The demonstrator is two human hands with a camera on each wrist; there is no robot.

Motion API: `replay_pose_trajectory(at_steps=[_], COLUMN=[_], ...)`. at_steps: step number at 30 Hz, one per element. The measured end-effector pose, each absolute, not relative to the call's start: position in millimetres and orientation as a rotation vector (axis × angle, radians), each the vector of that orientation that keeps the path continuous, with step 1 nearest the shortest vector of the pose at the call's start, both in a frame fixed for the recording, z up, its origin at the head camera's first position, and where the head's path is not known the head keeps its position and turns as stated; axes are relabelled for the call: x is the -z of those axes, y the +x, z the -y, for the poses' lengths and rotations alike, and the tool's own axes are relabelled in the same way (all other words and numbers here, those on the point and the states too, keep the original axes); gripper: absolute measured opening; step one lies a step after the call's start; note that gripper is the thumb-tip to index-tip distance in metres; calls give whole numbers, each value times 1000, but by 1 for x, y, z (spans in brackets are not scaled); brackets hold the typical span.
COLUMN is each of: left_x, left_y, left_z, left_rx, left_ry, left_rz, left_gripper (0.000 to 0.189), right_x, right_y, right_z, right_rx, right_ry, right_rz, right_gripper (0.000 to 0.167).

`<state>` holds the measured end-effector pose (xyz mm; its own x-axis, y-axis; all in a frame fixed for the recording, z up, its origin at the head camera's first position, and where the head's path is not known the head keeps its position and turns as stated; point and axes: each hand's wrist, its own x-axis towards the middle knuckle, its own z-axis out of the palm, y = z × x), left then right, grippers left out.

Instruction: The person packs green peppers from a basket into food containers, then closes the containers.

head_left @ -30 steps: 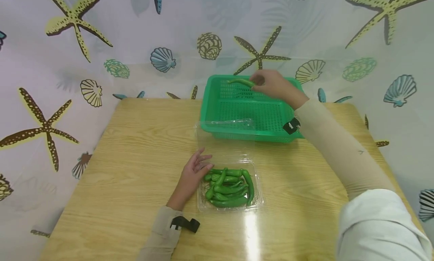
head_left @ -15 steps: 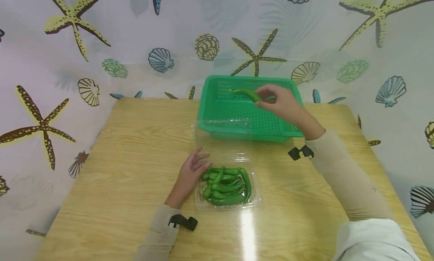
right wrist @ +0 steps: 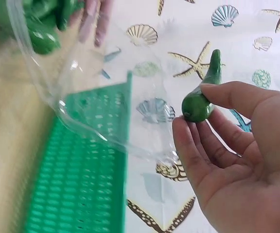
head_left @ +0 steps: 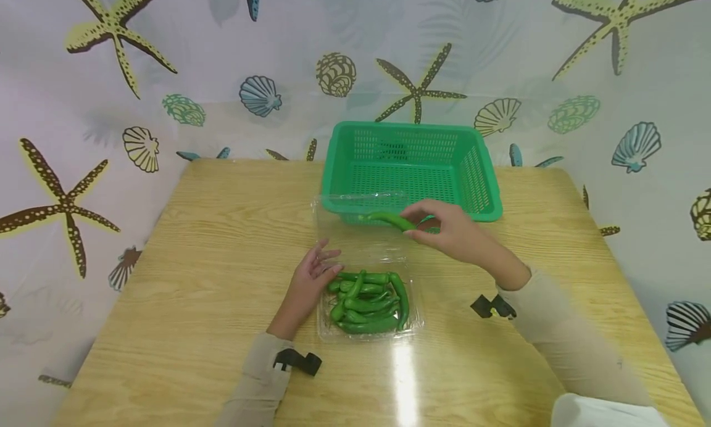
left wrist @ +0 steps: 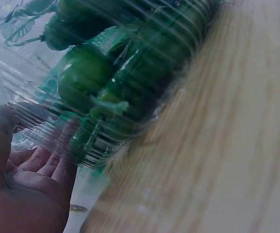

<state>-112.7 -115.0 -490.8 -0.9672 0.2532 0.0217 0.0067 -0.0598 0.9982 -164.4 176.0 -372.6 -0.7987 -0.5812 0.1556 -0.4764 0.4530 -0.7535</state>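
Observation:
My right hand (head_left: 447, 229) pinches one green chili pepper (head_left: 389, 219) between thumb and fingers. It is held in the air over the raised lid, near the front rim of the green basket. In the right wrist view the same chili pepper (right wrist: 198, 104) points its blunt end toward the camera. Below, an open clear plastic clamshell box (head_left: 416, 335) holds several green chili peppers (head_left: 369, 306). My left hand (head_left: 307, 282) holds the box at its back left corner, thumb at the rim and fingers outside. In the left wrist view those fingers (left wrist: 43, 162) show partly behind the clear wall.
The green perforated basket (head_left: 329, 174) stands at the back of the wooden table (head_left: 222, 260). The box's transparent lid (head_left: 361, 232) stands up in front of it, overlapping its front left. A patterned sheet (head_left: 222, 57) hangs behind and beside the table.
My right hand has carried the chili pepper from above the back of the basket toward me, to over the clamshell lid. My left hand has stayed at the box corner.

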Motion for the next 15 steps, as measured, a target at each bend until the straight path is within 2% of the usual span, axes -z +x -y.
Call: replay_pose_trajectory(at_steps=[7,15], left_x=[490,488], left_y=[-111,-111], left_z=[115,116], left_rx=[-2162,-2153], left_ry=[312,284], left_rz=[-2029,-2018], left_gripper=[63,63], right_x=[400,422], right_y=[-139,-126], right_z=[-163,-153], right_rx=[1208,1125], right_ry=[-958,-994], right_rz=[-2505,-2480], right_gripper=[29,27])
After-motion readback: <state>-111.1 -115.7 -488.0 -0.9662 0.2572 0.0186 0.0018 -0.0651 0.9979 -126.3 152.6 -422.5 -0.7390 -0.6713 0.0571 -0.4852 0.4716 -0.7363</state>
